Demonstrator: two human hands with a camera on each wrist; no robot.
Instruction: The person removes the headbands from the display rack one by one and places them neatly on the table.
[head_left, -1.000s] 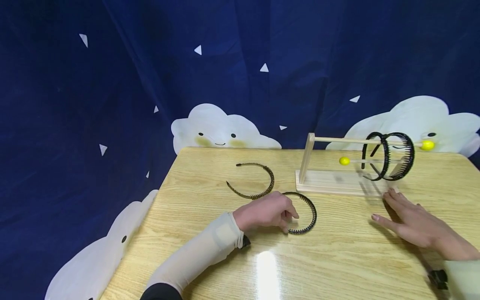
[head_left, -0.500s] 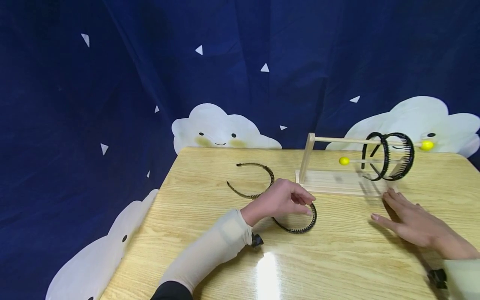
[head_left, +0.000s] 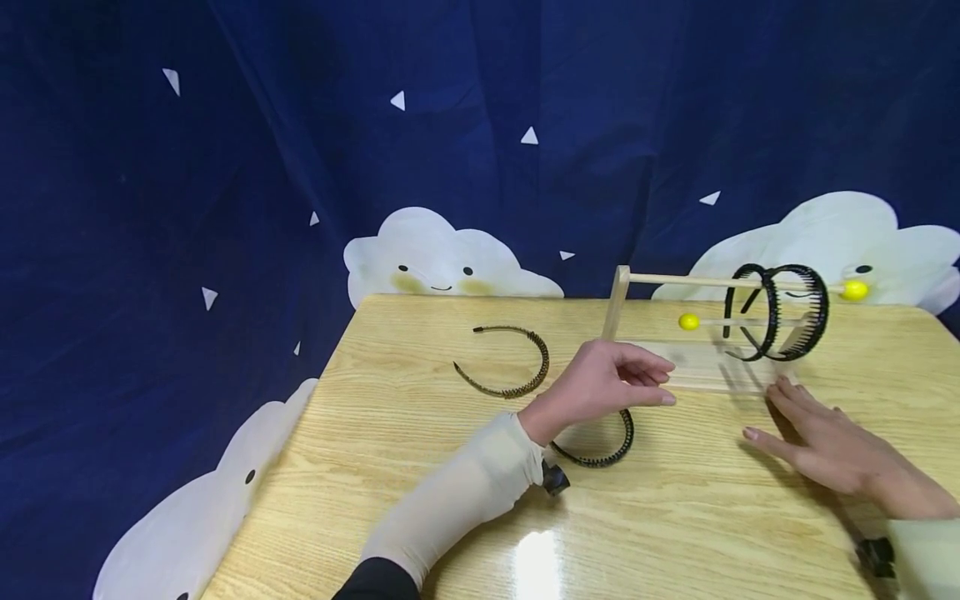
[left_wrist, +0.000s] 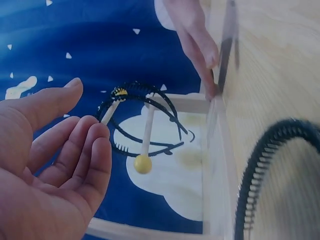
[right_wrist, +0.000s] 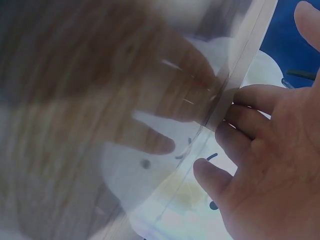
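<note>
My left hand hovers in front of the wooden stand's left end, above a black toothed headband on the table. In the left wrist view, nothing lies between the thumb and the loosely bent fingers of the left hand. My right hand has its fingers stretched out, fingertips touching the right front of the stand's base. Toward the stand's right end, two black headbands hang on its upper rod. A brown toothed headband lies on the table left of the stand.
Yellow balls cap the upper rod and the lower rod, at opposite ends. Behind the wooden table hangs a dark blue curtain with white clouds. The stand's left upright rises beyond the left hand.
My left hand has moved right and away from me, from beside the black headband on the table to the stand's front. Both loose headbands and the right hand stay put.
</note>
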